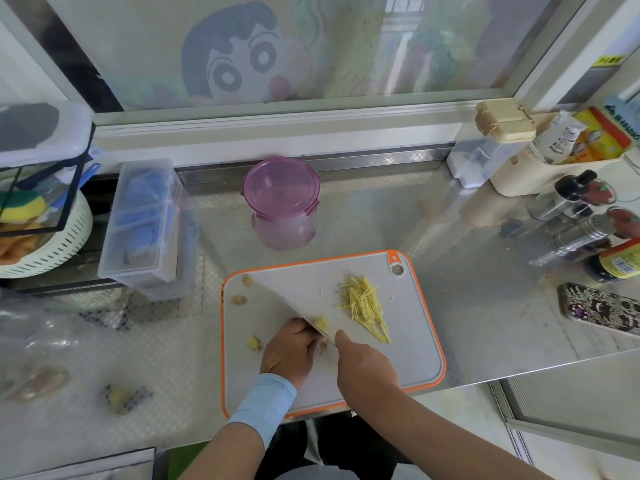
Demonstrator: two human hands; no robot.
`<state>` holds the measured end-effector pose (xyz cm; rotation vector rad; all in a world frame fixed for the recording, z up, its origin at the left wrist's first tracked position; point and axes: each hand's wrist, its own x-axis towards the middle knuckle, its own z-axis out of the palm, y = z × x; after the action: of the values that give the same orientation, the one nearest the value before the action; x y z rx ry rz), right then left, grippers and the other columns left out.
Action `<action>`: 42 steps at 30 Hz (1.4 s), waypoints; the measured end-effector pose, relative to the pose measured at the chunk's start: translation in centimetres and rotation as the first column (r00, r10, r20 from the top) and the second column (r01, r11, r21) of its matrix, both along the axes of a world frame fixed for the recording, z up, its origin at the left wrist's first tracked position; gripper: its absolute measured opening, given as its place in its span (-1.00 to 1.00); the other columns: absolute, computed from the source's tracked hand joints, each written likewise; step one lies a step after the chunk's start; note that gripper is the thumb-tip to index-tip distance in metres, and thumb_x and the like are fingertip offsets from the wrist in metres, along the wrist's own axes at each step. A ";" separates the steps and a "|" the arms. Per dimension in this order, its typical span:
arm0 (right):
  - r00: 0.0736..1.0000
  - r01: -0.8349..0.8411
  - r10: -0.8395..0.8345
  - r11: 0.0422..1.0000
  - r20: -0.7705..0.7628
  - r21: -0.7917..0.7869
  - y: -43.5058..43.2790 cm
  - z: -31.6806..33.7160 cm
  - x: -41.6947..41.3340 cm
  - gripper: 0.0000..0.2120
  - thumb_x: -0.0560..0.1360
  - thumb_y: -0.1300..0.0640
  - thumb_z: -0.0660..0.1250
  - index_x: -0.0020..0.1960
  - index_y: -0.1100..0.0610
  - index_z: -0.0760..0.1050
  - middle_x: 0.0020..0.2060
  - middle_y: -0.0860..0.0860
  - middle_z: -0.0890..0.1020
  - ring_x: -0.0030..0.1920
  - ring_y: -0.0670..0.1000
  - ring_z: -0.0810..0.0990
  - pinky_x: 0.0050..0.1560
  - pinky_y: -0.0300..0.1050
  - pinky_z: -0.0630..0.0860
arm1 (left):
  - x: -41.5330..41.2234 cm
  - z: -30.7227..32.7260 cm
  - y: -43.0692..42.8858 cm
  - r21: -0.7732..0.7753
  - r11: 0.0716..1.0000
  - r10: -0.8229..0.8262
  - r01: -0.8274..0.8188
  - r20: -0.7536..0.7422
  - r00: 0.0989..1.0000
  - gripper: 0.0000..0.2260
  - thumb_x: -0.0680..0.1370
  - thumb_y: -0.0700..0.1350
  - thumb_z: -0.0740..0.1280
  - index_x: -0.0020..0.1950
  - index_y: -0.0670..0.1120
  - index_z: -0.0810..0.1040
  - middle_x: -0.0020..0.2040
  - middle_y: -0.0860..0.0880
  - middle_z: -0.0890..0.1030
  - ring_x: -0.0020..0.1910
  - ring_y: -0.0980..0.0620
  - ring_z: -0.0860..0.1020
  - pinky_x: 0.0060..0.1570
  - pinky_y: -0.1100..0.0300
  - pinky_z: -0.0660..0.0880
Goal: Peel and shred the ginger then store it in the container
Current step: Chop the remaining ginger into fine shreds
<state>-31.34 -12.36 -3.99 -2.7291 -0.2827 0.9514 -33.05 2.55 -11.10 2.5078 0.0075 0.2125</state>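
No word or number is legible. A yellow sticker point(608, 59) on the window frame bears dark characters, too blurred to read. A white packet point(562, 136) and a yellow-and-red packet point(602, 138) in the cream holder point(519, 178) carry print too small to tell. A bottle label point(621, 263) shows a barcode.

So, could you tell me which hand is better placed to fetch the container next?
Probably the left hand: it only steadies the ginger piece, in line with the purple container behind the board, while the right hand grips the knife.
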 end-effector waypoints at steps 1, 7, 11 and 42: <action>1.000 0.004 -0.004 1.000 -0.005 -0.008 -0.2 0.0 -0.2 -0.70 0.49 0.34 0.10 0.03 -0.02 0.13 -0.28 0.02 0.44 -0.35 0.03 0.39 -0.45 -0.12 0.28 | -0.1 0.1 0.0 0.008 1.000 -0.002 0.002 0.001 1.000 -0.78 0.32 -0.25 0.55 -0.11 0.01 0.71 -0.09 0.08 0.64 -0.02 0.13 0.47 -0.22 0.30 0.52; 0.999 -0.034 0.034 0.999 0.025 0.009 0.7 -0.5 0.7 -0.70 0.50 0.35 0.12 0.14 0.05 0.23 -0.31 0.01 0.39 -0.26 0.12 0.45 -0.40 -0.10 0.30 | -0.1 0.0 -0.3 -0.028 0.999 0.045 -0.046 -0.026 0.999 -0.82 0.35 -0.24 0.54 -0.13 0.01 0.71 -0.09 0.08 0.64 -0.04 0.13 0.49 -0.18 0.35 0.45; 0.999 -0.027 0.026 0.999 0.021 0.024 0.8 -0.5 0.8 -0.69 0.50 0.35 0.11 0.16 0.05 0.23 -0.31 0.01 0.39 -0.25 0.14 0.46 -0.45 -0.12 0.26 | -0.1 -0.1 -0.3 -0.033 0.998 0.057 -0.058 -0.039 0.998 -0.82 0.37 -0.23 0.53 -0.13 0.02 0.71 -0.08 0.09 0.64 -0.05 0.12 0.50 -0.16 0.36 0.43; 0.999 -0.037 0.037 0.998 0.007 0.058 0.8 -0.2 0.9 -0.74 0.52 0.33 0.11 0.14 0.07 0.24 -0.29 0.01 0.39 -0.21 0.15 0.46 -0.29 -0.05 0.37 | -0.1 -0.6 -0.5 -0.009 0.998 0.063 -0.063 -0.035 0.997 -0.82 0.35 -0.25 0.53 -0.14 0.00 0.71 -0.10 0.07 0.64 -0.05 0.12 0.47 -0.18 0.33 0.43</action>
<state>-30.44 -11.60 -4.19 -2.6828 -0.3580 0.9296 -33.12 2.08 -11.66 2.5027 0.1022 0.1937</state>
